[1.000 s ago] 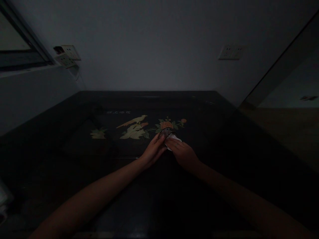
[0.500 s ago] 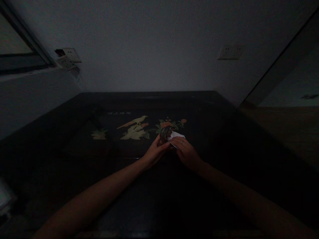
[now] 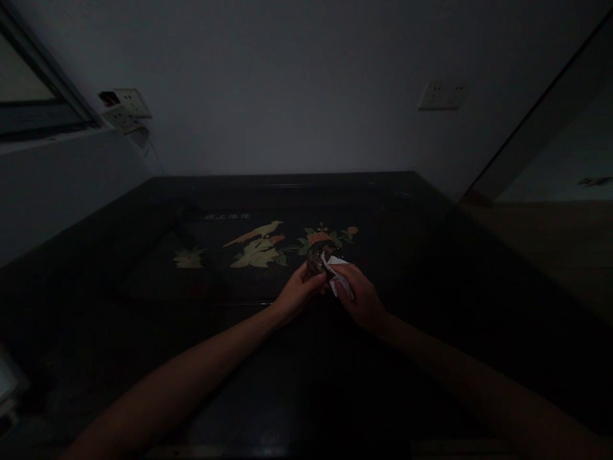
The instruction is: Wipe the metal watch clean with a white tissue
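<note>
In the dim head view, my left hand (image 3: 302, 285) is closed around a small, dark, shiny round object (image 3: 316, 257), perhaps glass; its exact kind is too dark to make out. My right hand (image 3: 360, 291) pinches a crumpled white tissue (image 3: 338, 260), which presses against the right side and rim of that object. Both hands meet above a black tabletop (image 3: 268, 358). Part of the round object is hidden behind the tissue and my fingers.
A bird-and-flower picture (image 3: 258, 246) decorates the black surface behind my hands. The back wall carries a double socket (image 3: 441, 96) at right and more sockets (image 3: 131, 102) at left. A pale object (image 3: 8, 386) shows at the lower left edge.
My right hand has turned and shifted slightly with the tissue, which now hangs lower between thumb and fingers. My left hand keeps its hold on the dark round object, almost in place.
</note>
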`<move>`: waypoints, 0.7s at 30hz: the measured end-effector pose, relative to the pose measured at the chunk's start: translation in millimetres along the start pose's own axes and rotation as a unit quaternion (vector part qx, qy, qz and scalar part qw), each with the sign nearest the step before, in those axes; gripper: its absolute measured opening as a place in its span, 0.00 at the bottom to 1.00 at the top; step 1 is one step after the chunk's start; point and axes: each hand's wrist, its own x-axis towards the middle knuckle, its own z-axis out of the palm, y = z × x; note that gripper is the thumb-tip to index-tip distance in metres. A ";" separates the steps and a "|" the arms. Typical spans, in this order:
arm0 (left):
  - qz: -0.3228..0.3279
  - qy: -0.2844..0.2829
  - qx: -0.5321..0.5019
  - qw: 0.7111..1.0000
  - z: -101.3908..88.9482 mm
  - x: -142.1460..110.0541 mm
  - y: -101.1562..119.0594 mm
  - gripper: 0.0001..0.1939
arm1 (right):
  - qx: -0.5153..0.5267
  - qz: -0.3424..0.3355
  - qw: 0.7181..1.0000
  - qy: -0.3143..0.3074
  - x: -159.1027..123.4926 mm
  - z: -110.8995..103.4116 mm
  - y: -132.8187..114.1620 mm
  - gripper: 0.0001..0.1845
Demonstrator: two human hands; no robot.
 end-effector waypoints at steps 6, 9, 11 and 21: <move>-0.012 0.012 -0.059 0.998 0.0 1.9 -1.0 0.24 | 0.001 -0.028 0.999 -0.040 -1.5 1.6 -0.8 0.21; -0.031 0.005 -0.060 0.998 -1.0 3.3 -1.5 0.27 | 0.000 -0.045 0.997 -0.056 -2.0 2.6 0.3 0.21; -0.029 0.001 -0.063 0.998 -1.6 4.1 -1.8 0.27 | -0.003 -0.049 0.997 -0.060 -1.2 2.6 0.3 0.21; -0.025 0.036 -0.105 0.994 -0.4 5.9 0.6 0.23 | -0.059 -0.031 0.992 -0.103 0.8 3.5 -0.5 0.24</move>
